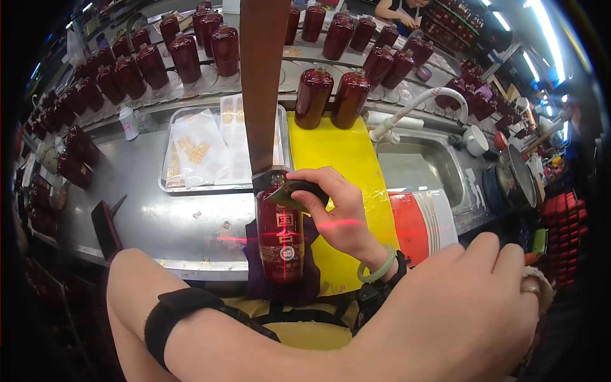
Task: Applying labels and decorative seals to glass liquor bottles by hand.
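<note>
A dark red glass bottle (280,239) with gold and white markings rests neck-away on a purple cloth (311,270). Red laser lines cross its front. My right hand (340,200), wearing a green bangle, pinches a dark flat scraper (296,193) and holds it against the bottle's upper part. A broad brown upright bar (262,83) hides part of the bottle's neck area. My left forearm crosses the foreground, and my left hand (455,309) looms large at lower right. Its fingers are curled and their tips hidden; what they hold, if anything, cannot be made out.
Behind the bottle stands a metal tray (167,153) with decal sheets. A yellow mat (334,149) carries two red bottles (314,95). At right are a sink (423,169) and curved faucet (439,92). A conveyor of several bottles runs behind; a co-worker (401,13) is far off.
</note>
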`<action>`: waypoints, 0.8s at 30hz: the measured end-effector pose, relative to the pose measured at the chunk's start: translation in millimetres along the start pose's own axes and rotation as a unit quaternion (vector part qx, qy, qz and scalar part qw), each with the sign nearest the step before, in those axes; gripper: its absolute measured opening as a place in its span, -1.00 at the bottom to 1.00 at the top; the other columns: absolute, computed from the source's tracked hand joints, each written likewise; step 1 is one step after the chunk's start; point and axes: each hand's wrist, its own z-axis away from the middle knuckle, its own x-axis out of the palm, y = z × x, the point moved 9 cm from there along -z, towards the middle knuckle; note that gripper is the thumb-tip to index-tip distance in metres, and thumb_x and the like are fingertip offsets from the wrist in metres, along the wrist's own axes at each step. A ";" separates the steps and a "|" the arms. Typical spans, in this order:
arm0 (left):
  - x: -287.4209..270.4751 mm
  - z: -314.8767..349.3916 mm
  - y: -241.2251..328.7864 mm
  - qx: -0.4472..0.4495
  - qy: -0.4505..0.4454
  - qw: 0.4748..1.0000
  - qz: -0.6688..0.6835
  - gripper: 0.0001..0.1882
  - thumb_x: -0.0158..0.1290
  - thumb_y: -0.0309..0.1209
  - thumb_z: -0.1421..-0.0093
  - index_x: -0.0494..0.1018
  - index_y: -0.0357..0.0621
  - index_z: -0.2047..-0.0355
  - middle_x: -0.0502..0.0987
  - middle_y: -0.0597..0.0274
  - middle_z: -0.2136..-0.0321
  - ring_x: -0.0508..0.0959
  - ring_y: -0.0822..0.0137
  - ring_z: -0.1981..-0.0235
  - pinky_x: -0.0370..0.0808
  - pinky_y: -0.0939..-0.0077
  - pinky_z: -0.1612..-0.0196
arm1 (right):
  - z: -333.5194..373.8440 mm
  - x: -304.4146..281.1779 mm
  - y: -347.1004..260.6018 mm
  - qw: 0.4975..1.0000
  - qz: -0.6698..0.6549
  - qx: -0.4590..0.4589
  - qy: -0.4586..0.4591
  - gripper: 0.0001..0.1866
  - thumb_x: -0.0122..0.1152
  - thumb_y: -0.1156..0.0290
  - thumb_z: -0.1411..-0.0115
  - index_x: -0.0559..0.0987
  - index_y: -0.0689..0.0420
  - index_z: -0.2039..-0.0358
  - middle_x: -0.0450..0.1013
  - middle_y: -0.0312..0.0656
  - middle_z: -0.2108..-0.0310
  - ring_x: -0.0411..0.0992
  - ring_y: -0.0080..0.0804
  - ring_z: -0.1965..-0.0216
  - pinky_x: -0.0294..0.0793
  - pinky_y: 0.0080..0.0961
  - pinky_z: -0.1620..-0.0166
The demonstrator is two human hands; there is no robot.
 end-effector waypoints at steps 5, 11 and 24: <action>-0.7 15.0 -1.6 0.036 -0.015 0.996 -0.086 -0.77 0.08 -0.37 -0.12 0.54 -0.33 0.38 0.53 -0.02 0.35 0.57 0.06 0.34 0.54 0.29 0.21 | -2.1 8.4 -2.5 1.000 -0.003 -0.025 -0.003 -0.70 0.34 0.59 -0.12 0.60 0.17 0.10 0.56 -0.08 0.25 0.52 -0.11 0.23 0.52 -0.33 0.15; 1.8 36.6 6.2 0.097 -0.049 0.972 -0.208 -0.66 0.01 -0.30 -0.34 0.58 -0.34 0.41 0.55 0.03 0.27 0.53 0.14 0.26 0.48 0.15 0.12 | 0.0 -0.1 -6.1 0.999 0.007 -0.038 0.011 -0.68 0.36 0.59 -0.09 0.61 0.15 0.10 0.56 -0.09 0.28 0.52 -0.12 0.23 0.52 -0.33 0.16; -143.5 146.0 -152.5 -0.172 0.141 0.929 -0.295 -0.39 0.27 -0.48 -0.15 0.37 -0.33 -0.20 0.45 0.01 -0.14 0.44 0.17 -0.19 0.39 0.31 -0.19 | 53.7 46.7 -18.2 0.944 0.106 -0.296 -0.095 -0.71 0.29 0.40 0.00 0.64 -0.02 0.20 0.51 -0.40 0.37 0.42 -0.37 0.36 0.44 -0.33 0.21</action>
